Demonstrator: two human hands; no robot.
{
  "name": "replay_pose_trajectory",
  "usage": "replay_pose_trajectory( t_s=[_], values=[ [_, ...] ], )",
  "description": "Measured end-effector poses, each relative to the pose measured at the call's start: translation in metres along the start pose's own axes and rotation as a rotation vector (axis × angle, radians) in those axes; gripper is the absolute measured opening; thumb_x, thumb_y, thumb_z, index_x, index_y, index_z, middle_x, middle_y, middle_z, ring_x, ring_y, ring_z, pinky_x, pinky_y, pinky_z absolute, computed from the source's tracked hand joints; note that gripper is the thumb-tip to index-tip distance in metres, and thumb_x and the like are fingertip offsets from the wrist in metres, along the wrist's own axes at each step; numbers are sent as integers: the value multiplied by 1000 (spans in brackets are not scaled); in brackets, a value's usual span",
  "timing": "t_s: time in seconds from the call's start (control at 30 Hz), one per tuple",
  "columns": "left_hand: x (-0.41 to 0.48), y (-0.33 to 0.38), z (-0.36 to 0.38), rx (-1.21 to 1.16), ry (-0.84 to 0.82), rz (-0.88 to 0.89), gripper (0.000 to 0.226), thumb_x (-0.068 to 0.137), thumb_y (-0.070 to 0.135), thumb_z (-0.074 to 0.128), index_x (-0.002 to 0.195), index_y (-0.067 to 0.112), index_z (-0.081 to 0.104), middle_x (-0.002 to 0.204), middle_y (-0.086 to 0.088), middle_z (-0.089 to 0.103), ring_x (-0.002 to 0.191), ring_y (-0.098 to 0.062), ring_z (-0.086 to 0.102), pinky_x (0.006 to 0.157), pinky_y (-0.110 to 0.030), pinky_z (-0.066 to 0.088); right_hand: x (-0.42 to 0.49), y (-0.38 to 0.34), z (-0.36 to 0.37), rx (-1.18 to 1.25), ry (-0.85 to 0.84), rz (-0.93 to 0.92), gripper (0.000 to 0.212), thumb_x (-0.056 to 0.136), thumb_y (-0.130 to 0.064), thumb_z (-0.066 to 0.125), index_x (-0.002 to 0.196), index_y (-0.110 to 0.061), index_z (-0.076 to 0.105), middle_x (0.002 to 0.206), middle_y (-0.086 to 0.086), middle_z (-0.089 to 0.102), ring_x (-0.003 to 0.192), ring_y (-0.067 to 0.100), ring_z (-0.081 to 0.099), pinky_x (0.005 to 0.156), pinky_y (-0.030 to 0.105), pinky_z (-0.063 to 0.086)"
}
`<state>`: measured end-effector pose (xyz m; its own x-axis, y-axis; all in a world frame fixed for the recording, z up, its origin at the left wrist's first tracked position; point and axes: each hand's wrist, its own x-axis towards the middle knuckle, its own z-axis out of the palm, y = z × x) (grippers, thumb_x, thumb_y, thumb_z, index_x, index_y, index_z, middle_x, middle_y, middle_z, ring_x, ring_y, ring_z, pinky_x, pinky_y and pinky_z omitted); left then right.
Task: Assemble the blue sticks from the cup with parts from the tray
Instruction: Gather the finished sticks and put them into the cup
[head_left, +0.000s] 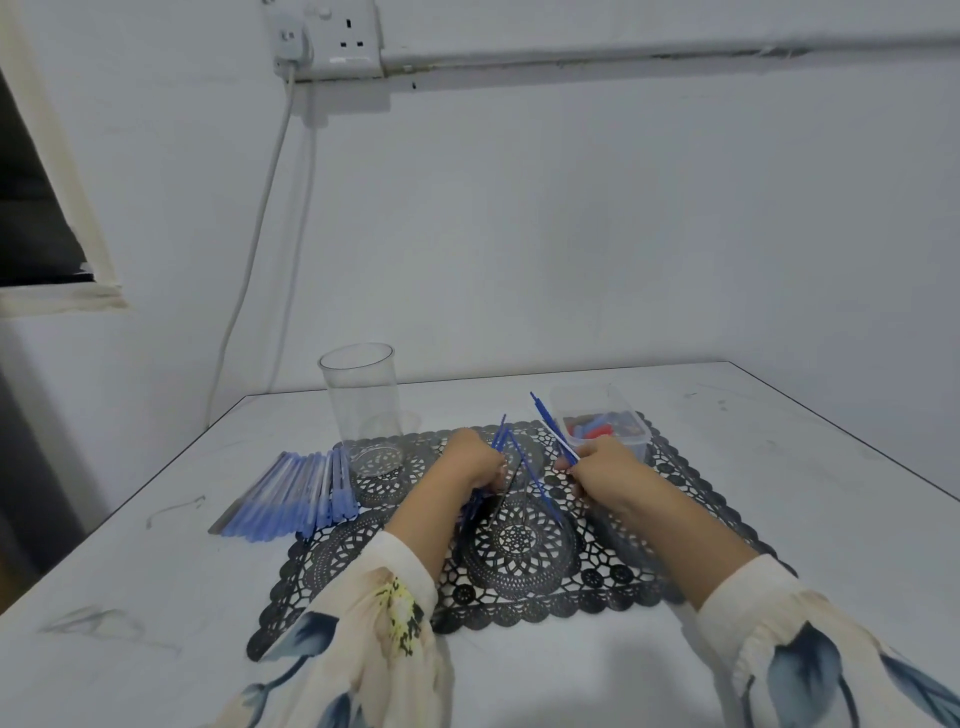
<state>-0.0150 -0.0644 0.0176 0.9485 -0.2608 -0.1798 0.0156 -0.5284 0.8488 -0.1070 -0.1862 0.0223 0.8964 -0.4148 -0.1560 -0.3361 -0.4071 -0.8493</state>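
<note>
Left fingers (496, 470) curled tight: left hand (475, 460) grips a bundle of sticks (500, 439), tips fanning toward 12 and tails poking out under the palm. Right fingers (569, 462) pinch one stick (548, 421) near its lower end, so it slants up to 11. There's a white bit along it, too blurred for me to name. One more blue stick slants across the mat (519, 551) between the hands; I can't tell if it's held or lying loose.

From mat centre:
- Cup (358, 400) at 11, upright, looks empty to me.
- Tray (636, 423) at 1, just behind the right hand, with red and blue parts (597, 428) inside.
- Pile (301, 488) of finished blue pieces at 9, half off the mat on the table (779, 493).

Risks as I see them:
- The left fist holds many thin sticks. If the grip slackens, they spill, and tips could snag in the mat's holes.
- The single stick is held low, so its long free end can wobble and miss the part, or flex if pushed off-axis.
- The right hand reaching to 1 could nudge the light tray.
- The left sleeve is near the pile and could sweep it.
</note>
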Motion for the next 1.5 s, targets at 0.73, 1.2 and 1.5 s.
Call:
replay_pose_trajectory(
  t_s=[0.73,1.2,1.5],
  values=[
    [33,103,42,-617,107,310,6,91,-1,50,87,3,53,70,-11,63,60,-21,64,63,-26,57,70,-23,-53,173,256,-136,18,87,8,45,97,0,57,83,21,66,65,29,65,66,39,57],
    [72,90,81,145,82,358,25,72,-8,49,60,10,36,65,-9,48,62,-28,55,56,-33,50,85,-3,-43,-483,368,-166,6,82,-5,55,84,-9,51,98,12,61,87,26,59,65,27,40],
    [68,94,85,552,91,403,37,81,-7,44,55,13,26,60,-1,31,52,-9,28,42,-18,21,89,0,-39,-567,399,-165,18,83,-2,50,71,-12,42,103,13,61,94,28,61,68,27,42]
  ],
)
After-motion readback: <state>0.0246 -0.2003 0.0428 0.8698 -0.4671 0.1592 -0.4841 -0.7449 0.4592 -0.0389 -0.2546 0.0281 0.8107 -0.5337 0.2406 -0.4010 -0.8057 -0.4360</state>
